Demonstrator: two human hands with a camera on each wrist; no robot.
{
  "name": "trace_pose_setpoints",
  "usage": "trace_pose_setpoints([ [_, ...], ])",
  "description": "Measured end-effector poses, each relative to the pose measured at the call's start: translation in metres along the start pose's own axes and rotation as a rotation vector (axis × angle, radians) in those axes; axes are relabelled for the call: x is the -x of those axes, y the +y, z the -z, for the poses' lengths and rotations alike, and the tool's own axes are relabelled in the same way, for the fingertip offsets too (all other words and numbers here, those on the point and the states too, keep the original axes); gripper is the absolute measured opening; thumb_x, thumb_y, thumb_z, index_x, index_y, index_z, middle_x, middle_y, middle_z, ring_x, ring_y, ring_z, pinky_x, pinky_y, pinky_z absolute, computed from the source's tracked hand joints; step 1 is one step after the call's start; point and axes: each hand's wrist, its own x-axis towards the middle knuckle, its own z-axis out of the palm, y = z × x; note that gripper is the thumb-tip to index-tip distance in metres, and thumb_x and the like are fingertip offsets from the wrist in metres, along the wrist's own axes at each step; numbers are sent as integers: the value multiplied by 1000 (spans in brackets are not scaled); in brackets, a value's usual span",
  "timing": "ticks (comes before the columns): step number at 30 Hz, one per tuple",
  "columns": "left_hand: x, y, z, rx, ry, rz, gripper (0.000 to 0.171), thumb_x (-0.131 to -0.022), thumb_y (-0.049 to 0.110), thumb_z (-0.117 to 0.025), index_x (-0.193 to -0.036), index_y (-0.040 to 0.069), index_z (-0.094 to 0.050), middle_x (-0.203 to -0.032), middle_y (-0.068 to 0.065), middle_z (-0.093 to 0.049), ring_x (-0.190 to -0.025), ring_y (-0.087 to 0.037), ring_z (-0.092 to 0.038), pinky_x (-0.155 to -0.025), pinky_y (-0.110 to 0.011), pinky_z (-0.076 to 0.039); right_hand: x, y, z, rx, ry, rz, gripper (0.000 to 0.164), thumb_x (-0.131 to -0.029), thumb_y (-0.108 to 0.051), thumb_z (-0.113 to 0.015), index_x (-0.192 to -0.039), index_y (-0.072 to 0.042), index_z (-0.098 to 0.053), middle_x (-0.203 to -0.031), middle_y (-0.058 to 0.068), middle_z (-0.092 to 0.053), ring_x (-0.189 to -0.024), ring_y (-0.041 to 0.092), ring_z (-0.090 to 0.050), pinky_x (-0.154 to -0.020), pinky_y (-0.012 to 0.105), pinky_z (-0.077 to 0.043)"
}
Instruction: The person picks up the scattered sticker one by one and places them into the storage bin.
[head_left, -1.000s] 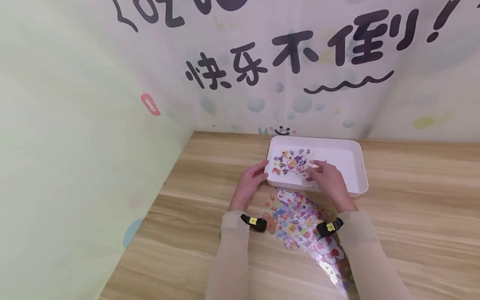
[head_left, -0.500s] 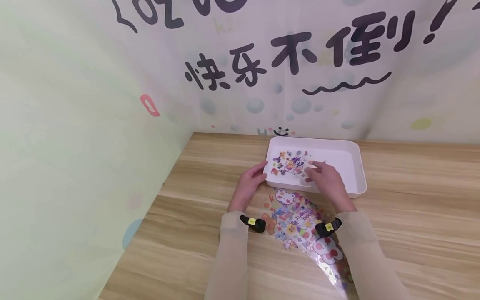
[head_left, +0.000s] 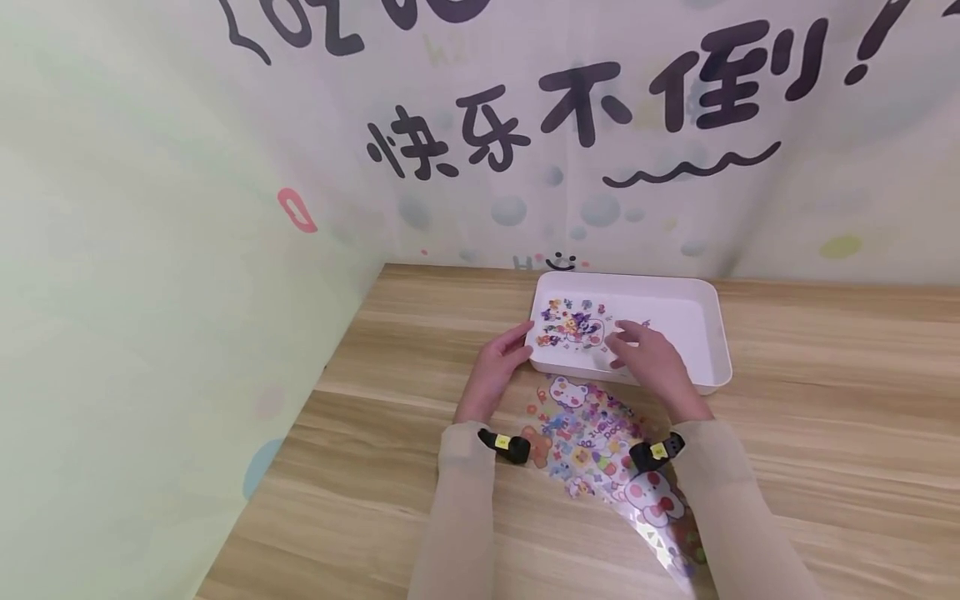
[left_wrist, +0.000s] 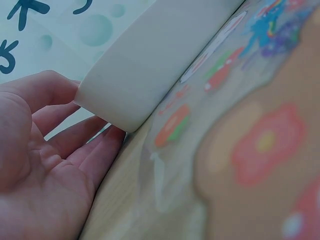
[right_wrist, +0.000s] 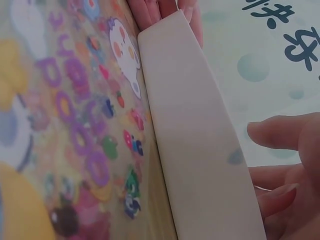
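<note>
A white tray (head_left: 690,329) lies lengthwise at the table's back edge. In its left half are several small colourful cartoon stickers (head_left: 573,325). My left hand (head_left: 497,362) touches the tray's left end, thumb and fingers spread along the wall; the left wrist view shows its fingertips right at the corner. My right hand (head_left: 651,358) reaches over the near rim into the tray, fingers bent a little, fingertips just right of the stickers. In the right wrist view its thumb (right_wrist: 280,132) and fingers are apart, and the tray wall partly hides the fingers.
A clear plastic sheet or bag with cartoon prints (head_left: 607,433) lies on the wooden table (head_left: 375,467) in front of the tray, partly under the right forearm. A printed cloth (head_left: 480,208) hangs directly behind the tray and a pale wall-like cloth (head_left: 150,292) stands on the left.
The stickers in the tray have shifted left and bunched closer to its left end, away from the right fingertips. Both hands have stayed nearly in place.
</note>
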Motion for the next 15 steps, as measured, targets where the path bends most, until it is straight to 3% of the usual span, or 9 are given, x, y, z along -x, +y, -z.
trace_pose_setpoints([
  [9, 0, 0, 0, 17, 0, -6, 39, -91, 10, -50, -130, 14, -48, -135, 5, -42, -124, -17, -37, -98, -27, -36, 1, 0, 0, -14, 12, -8, 61, -90, -46, -42, -134, -4, -38, -123, 17, -51, -94, 28, -59, -84, 49, -43],
  [15, -1, 0, -1, 22, 11, -7, 38, -90, 9, -51, -128, 16, -50, -134, 6, -42, -124, -17, -37, -98, -27, -36, 3, 0, 1, -14, -10, -43, 56, -90, -45, -43, -130, -6, -45, -104, 14, -61, -102, 31, -51, -87, 48, -41],
])
